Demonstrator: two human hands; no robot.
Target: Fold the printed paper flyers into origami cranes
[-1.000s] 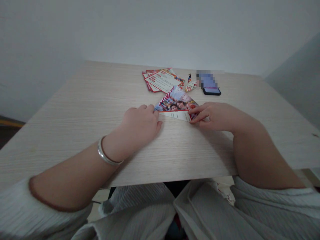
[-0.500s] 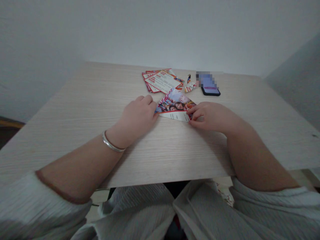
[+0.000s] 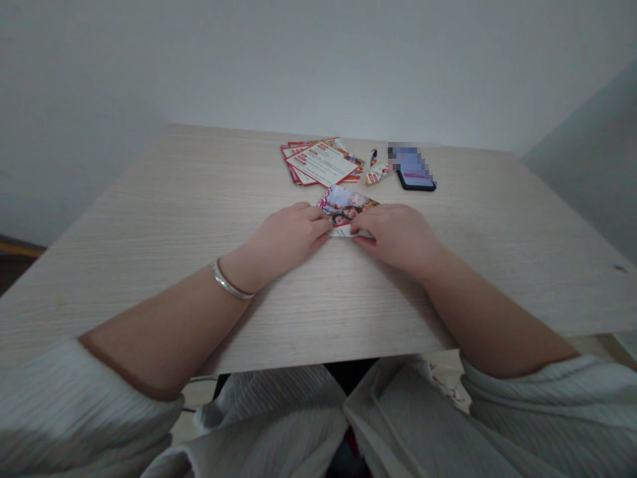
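free room and obstacles on the bench [image 3: 164, 192]. broad bare surface lies open to the left of the left grip [image 3: 291, 239] and the card stack [image 3: 323, 162], and likewise to the right of the right grip [image 3: 401, 236] and the phone [image 3: 417, 176]. between the forearms, an open wedge widens toward the near edge. the photo card [image 3: 348, 202] blocks the narrow gap between the grips; beyond it, stack, folded paper [image 3: 377, 174] and phone form a close-set row, and the wall [image 3: 318, 66] bounds the far side.

L hand [image 3: 293, 236] & R hand [image 3: 401, 236] r close tog., backs up, fingers [image 3: 367, 221] bent. Both arms [image 3: 164, 325] reach fwd & in.
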